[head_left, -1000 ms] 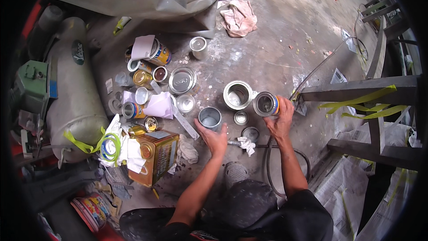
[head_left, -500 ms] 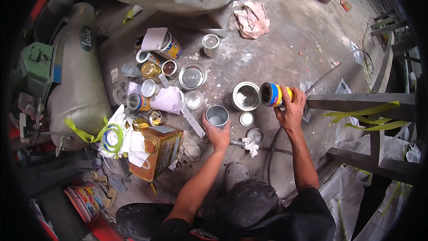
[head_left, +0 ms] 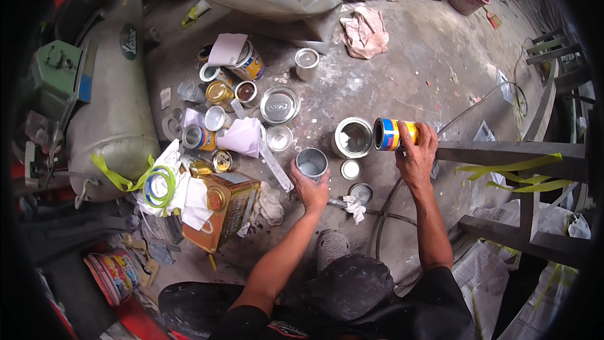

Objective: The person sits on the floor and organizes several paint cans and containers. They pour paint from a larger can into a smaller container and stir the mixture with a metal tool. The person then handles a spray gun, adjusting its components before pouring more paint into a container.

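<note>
My left hand (head_left: 311,190) is wrapped round a grey cup (head_left: 312,165), whose open mouth faces up and whose inside looks pale grey. In my right hand (head_left: 418,154) is a small blue and yellow paint can (head_left: 395,135), tipped on its side with its dark open mouth to the left. That mouth is beside an open metal can (head_left: 353,152) with a shiny inside, which stands on the floor between my hands. Just below it lie a small round lid (head_left: 351,170) and a shallow round tin (head_left: 361,193). A crumpled white rag (head_left: 356,209) sits nearby.
Several paint cans, cups and a large lidded can (head_left: 280,105) crowd the left, with a rectangular brown tin (head_left: 229,204) nearer me. A tank (head_left: 116,113) stands far left. A pink cloth (head_left: 365,33) lies beyond. Metal beams (head_left: 503,151) and a dark hose (head_left: 381,226) are at right.
The view has shifted a little, so most things appear slightly farther right. Both hands keep hold of the cup and the paint can, with little change beside the open metal can.
</note>
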Motion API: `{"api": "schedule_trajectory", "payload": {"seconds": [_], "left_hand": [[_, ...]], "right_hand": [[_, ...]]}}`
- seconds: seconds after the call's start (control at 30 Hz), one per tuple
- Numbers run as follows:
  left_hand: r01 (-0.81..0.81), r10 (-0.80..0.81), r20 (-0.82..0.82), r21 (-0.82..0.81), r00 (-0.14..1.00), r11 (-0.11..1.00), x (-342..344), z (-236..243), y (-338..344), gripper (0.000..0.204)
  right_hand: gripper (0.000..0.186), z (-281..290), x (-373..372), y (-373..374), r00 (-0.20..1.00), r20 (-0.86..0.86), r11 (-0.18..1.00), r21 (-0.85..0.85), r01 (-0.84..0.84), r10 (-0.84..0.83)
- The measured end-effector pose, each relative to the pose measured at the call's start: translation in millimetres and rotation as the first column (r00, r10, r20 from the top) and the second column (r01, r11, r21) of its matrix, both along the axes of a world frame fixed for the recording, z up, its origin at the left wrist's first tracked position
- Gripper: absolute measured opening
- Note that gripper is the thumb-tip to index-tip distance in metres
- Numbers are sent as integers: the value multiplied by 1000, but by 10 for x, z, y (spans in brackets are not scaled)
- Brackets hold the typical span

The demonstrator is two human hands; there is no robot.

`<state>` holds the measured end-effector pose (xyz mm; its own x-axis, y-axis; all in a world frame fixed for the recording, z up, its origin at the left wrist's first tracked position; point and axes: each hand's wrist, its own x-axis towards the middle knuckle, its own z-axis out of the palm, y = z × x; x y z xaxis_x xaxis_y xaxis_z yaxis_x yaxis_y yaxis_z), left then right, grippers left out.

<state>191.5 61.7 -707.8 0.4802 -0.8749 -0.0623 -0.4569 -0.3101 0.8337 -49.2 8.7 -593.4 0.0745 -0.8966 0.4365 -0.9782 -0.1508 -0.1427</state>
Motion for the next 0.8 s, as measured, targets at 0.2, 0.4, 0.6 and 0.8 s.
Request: {"api": "schedule_trajectory", "payload": {"seconds": [0.2,0.4,0.6,0.8], "left_hand": [[4,-4,10,6,1000,1000,2,-4,7,102],[8,-9,28,10,1000,1000,4,41,2,101],[4,-4,42,3,999,1000,-5,27,1,101],[10,-10,48,-4,999,1000,1,27,3,101]], "right_hand": [[75,27,23,-10,999,-29,1000,-9,-20,19],[72,81,45,-39,997,-65,998,-52,-44,41],[72,122,23,-59,996,-84,998,-57,-37,32],[72,154,21,-69,995,-97,998,-60,-37,31]]}}
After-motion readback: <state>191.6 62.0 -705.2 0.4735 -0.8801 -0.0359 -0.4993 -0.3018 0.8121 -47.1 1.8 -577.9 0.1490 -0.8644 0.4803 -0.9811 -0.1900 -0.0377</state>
